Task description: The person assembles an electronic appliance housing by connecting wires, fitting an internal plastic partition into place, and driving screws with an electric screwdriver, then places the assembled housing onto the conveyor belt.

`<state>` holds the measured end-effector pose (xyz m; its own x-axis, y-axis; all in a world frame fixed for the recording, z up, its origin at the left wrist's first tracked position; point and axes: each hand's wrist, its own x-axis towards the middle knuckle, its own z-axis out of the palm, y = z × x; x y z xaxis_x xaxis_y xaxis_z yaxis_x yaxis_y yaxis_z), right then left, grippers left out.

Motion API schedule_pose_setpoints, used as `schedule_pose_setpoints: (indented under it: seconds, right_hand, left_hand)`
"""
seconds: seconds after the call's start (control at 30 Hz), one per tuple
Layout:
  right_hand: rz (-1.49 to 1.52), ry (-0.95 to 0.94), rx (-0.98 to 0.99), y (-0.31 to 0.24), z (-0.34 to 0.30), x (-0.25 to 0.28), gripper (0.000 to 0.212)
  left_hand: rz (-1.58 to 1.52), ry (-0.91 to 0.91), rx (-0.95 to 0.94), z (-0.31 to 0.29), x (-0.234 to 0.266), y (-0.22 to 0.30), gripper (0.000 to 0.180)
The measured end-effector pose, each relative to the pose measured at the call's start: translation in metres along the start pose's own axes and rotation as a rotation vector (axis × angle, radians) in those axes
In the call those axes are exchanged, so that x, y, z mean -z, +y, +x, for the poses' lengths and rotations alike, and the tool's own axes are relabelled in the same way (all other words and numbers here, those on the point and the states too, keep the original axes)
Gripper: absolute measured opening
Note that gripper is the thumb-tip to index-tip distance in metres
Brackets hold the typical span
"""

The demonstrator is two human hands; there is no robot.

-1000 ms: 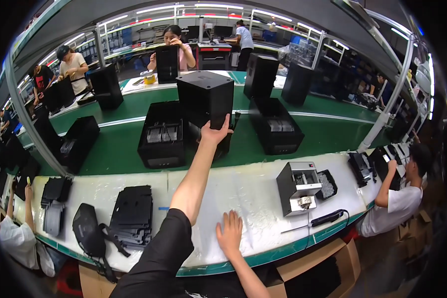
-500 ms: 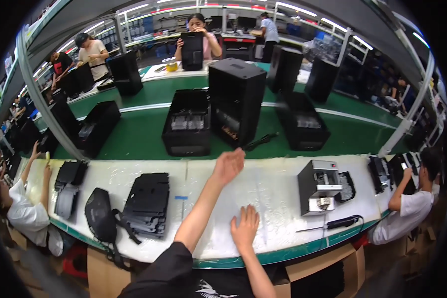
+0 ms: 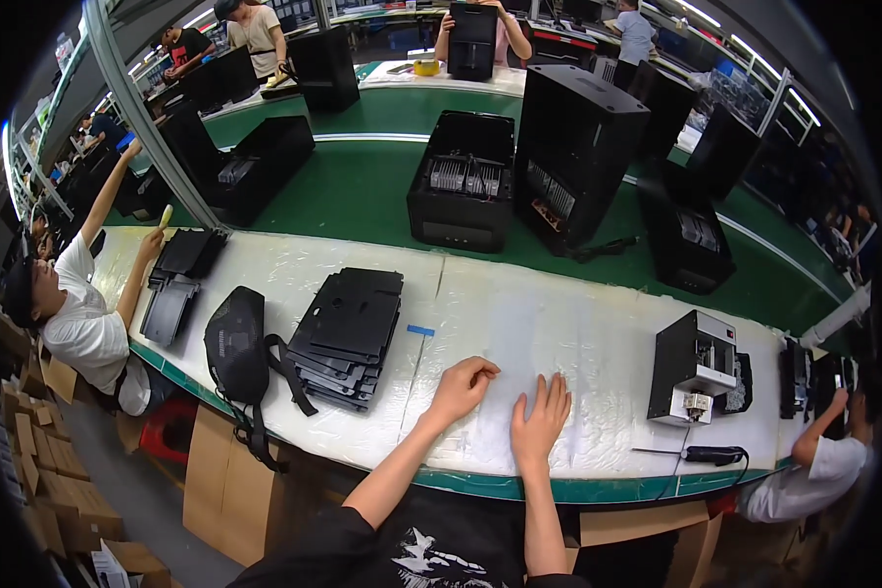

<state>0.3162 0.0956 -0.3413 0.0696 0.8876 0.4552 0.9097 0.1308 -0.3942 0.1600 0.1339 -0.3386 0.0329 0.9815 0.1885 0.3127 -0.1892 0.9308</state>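
My left hand (image 3: pixel 461 386) hovers low over the white workbench (image 3: pixel 578 333) with its fingers curled loosely and nothing in it. My right hand (image 3: pixel 539 419) lies flat on the bench with fingers spread, just to the right of the left one. A stack of black flat panels (image 3: pixel 348 331) lies to the left of my left hand. An upright black computer case (image 3: pixel 575 152) stands on the green conveyor (image 3: pixel 363 196) beyond the bench, well out of reach of either hand.
A black bag (image 3: pixel 235 343) lies left of the panels. An open black case (image 3: pixel 464 181) lies on the conveyor. A small black and white machine (image 3: pixel 696 367) and a corded tool (image 3: pixel 713 454) sit at the right. Workers sit on both sides.
My left arm has drawn back from the upright black case on the conveyor to the bench in front of me. The view has tilted down and to the left.
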Motion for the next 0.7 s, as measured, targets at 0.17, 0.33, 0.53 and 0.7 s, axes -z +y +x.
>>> schedule_pose_setpoints:
  seconds: [0.17, 0.33, 0.53, 0.7]
  right_hand:
    - [0.036, 0.009, -0.037, 0.003, 0.000, 0.003, 0.037]
    - [0.046, 0.029, -0.049, 0.003, 0.005, 0.000, 0.032]
    - [0.080, -0.022, -0.039, 0.012, 0.005, 0.003, 0.030]
    - [0.117, 0.014, -0.012, 0.011, 0.003, 0.006, 0.029]
  left_hand:
    - [0.023, -0.039, 0.003, 0.002, -0.002, 0.004, 0.018]
    - [0.035, -0.045, -0.012, 0.005, -0.001, 0.002, 0.018]
    - [0.021, -0.023, -0.020, 0.006, -0.003, -0.003, 0.019]
    - [0.024, -0.028, -0.014, 0.003, -0.001, 0.000, 0.019]
